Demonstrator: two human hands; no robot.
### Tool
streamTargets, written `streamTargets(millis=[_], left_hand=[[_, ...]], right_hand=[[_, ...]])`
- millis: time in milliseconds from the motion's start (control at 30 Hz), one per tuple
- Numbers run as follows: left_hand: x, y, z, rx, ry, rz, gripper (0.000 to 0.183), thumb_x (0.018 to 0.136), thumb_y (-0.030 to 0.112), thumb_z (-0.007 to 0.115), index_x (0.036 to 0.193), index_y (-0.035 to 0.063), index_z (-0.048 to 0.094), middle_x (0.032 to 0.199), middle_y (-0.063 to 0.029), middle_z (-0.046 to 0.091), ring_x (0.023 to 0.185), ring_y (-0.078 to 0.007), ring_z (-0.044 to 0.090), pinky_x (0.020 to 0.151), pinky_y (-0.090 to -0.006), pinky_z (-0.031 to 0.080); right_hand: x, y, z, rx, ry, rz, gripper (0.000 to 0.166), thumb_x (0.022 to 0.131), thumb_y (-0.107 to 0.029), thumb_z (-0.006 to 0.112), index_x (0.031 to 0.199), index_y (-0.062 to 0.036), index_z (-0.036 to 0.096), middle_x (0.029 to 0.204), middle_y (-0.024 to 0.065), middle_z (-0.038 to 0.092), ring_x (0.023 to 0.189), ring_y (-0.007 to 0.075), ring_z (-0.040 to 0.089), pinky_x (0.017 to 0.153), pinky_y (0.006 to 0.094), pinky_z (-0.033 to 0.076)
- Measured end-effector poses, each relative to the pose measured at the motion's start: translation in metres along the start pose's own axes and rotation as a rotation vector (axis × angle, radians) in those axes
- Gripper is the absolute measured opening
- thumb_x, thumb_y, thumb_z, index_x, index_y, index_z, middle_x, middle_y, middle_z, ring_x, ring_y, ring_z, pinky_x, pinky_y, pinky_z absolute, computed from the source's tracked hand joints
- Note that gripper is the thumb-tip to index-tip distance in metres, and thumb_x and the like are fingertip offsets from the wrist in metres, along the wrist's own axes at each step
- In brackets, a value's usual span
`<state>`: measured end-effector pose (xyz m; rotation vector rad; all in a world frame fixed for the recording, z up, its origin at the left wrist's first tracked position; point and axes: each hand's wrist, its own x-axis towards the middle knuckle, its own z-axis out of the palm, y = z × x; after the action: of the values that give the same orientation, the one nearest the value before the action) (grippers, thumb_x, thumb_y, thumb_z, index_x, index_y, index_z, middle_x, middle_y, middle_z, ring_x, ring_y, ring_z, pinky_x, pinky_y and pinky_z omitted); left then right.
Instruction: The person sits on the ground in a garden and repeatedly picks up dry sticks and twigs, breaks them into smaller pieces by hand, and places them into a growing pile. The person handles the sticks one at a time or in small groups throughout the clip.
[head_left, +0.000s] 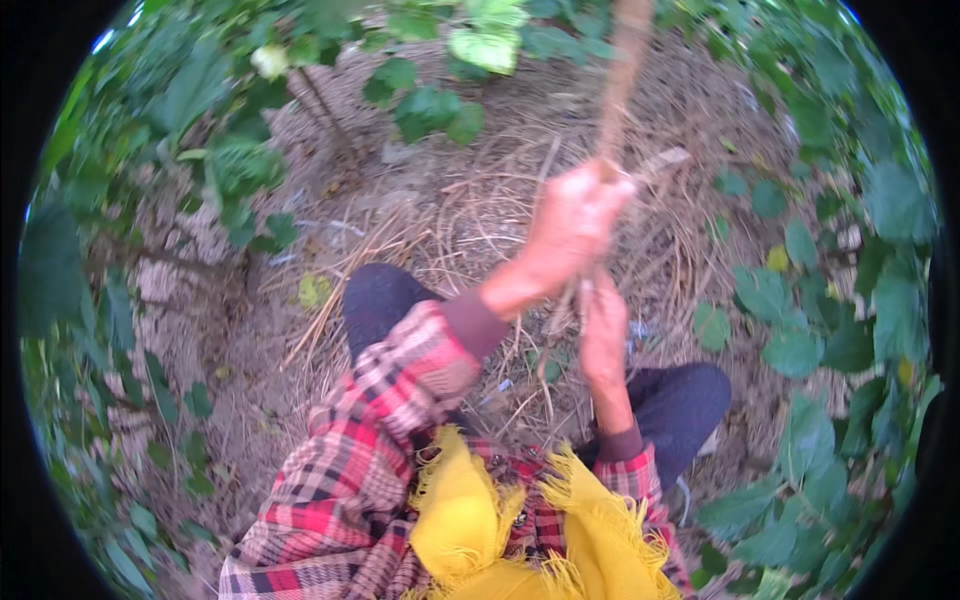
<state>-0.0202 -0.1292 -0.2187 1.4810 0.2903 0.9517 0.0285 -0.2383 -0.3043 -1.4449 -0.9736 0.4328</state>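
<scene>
My left hand is closed around a long brown stick or bundle of stems, which runs up past the top of the view and is blurred. Just below it, my right hand is closed on the lower part of the same stems, near my right knee. Motion blur hides the fingers' exact hold. A pale flat-ended piece juts out to the right beside my left hand; what it is I cannot tell. Dry stalks lie on the ground under both hands.
Green leafy plants stand on the right and more leafy plants on the left. Leaves also hang across the top. A yellow fringed scarf hangs down at my chest. Bits of litter lie between my bent knees.
</scene>
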Motion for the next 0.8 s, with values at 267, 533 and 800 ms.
streamTargets(millis=[267, 533, 800], left_hand=[[0.024, -0.003, 0.032, 0.158, -0.030, 0.365, 0.019, 0.091, 0.015, 0.053, 0.101, -0.0002, 0.060, 0.054, -0.0025, 0.053, 0.043, -0.0129, 0.053, 0.039, -0.0292, 0.046], [0.081, 0.146, -0.033, 1.207, -0.162, 1.008, 0.012, 0.090, 0.013, 0.055, 0.092, 0.0020, 0.060, 0.059, -0.0028, 0.055, 0.045, -0.0146, 0.053, 0.040, -0.0302, 0.044], [0.062, 0.077, -0.197, 1.544, -0.374, 0.242, 0.009, 0.089, 0.006, 0.053, 0.088, 0.0068, 0.062, 0.061, -0.0030, 0.058, 0.046, -0.0159, 0.054, 0.041, -0.0311, 0.046]], right_hand=[[0.015, -0.007, -0.030, 0.207, 0.036, 0.079, 0.035, 0.098, -0.030, 0.042, 0.108, -0.0001, 0.057, 0.094, 0.0013, 0.056, 0.082, 0.0101, 0.050, 0.069, 0.0261, 0.038], [0.061, -0.058, -0.032, 0.100, 0.109, -0.219, 0.055, 0.099, -0.037, 0.037, 0.134, 0.0052, 0.040, 0.125, 0.0201, 0.050, 0.119, 0.0273, 0.049, 0.102, 0.0424, 0.040], [0.001, 0.050, -0.046, 0.103, 0.010, 0.231, 0.051, 0.097, -0.040, 0.043, 0.121, 0.0035, 0.053, 0.113, 0.0142, 0.057, 0.098, 0.0210, 0.059, 0.079, 0.0336, 0.053]])
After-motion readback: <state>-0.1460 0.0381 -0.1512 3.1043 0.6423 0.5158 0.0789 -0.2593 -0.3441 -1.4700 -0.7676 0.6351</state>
